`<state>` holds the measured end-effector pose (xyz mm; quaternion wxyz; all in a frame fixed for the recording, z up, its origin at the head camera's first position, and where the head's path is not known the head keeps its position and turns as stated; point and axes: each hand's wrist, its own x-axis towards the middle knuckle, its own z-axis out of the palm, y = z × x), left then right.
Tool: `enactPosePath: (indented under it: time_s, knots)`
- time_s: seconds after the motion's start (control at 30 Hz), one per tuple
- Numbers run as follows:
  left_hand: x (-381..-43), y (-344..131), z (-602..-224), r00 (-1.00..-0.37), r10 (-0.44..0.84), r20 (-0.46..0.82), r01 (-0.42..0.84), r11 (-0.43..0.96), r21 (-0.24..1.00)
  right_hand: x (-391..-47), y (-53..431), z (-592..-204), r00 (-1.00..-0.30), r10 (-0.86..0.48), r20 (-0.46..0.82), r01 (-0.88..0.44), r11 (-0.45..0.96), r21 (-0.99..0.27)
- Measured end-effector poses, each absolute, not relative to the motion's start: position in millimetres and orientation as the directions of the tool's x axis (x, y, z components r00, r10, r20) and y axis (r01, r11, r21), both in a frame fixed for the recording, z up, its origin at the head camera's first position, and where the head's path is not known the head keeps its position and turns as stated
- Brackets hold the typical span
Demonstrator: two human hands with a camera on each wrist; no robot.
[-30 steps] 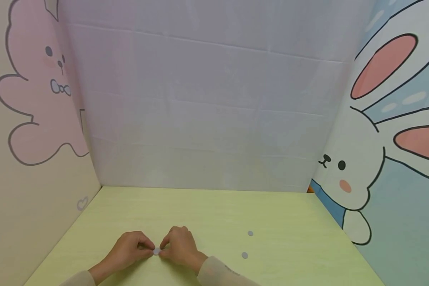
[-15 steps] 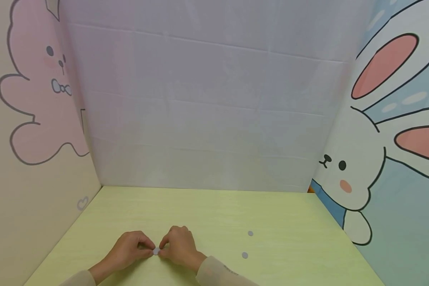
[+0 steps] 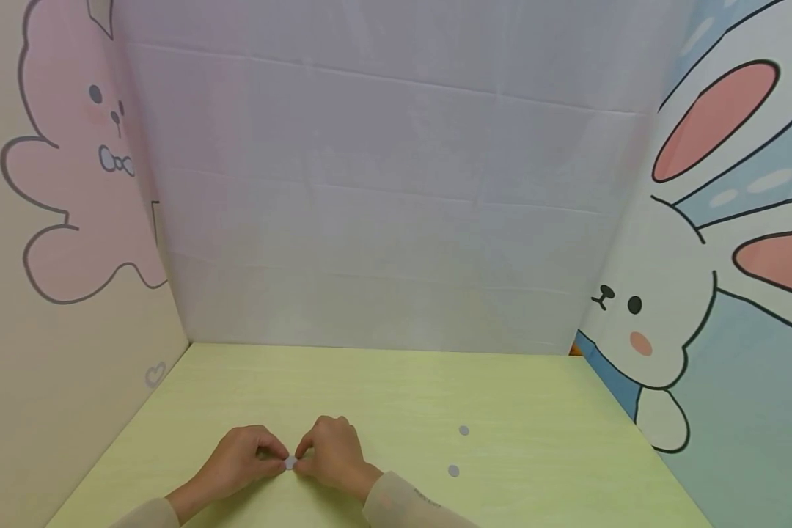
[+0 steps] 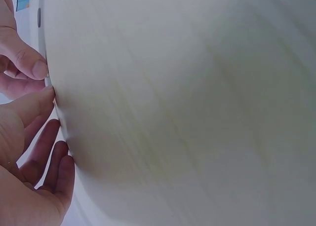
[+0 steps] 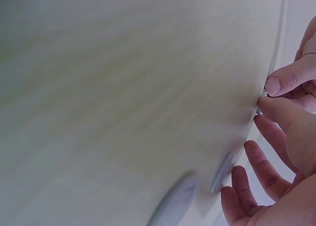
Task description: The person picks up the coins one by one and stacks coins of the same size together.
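A small flat grey disc (image 3: 290, 463), round like a coin, lies on the pale yellow-green table (image 3: 369, 389) between the two hands. My left hand (image 3: 240, 460) pinches its left edge with thumb and index finger. From the other side my right hand (image 3: 333, 453) pinches the right edge in the same way, its other fingers spread over the tabletop. Both wrist views show the fingertips meeting low at the surface, where the disc is mostly hidden by them. Any marking on the disc is too small to tell.
Two more grey discs lie to the right of the hands, a farther disc (image 3: 464, 430) and a nearer disc (image 3: 453, 471). A white cloth wall (image 3: 383, 220) closes the back. Printed side walls, one with a rabbit (image 3: 660, 323), flank the table.
The view has shifted very slightly. Both hands stay at the disc with almost the same hold, and the two discs on the right have not moved on the table.
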<state>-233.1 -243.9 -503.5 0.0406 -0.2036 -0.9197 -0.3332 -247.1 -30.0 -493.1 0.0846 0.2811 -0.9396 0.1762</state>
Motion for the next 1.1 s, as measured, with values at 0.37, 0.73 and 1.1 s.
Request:
enactPosePath:
  time_s: [0.37,0.73,1.1]
  knots:
    - [-234.4,-245.0,-505.1,-0.911,0.352,0.213,0.408,0.698,0.588,-245.8,-30.3,-491.7,-0.835,-0.488,0.254,-0.548,0.782,-0.296]
    - [-235.6,-244.4,-506.8,-0.91,0.35,0.223,0.412,0.697,0.588,-252.9,-23.1,-493.8,-0.794,-0.557,0.245,-0.609,0.728,-0.316]
    - [-234.5,-241.8,-504.4,-0.921,0.333,0.203,0.386,0.708,0.591,-258.5,6.5,-485.4,-0.832,-0.544,0.111,-0.508,0.667,-0.545]
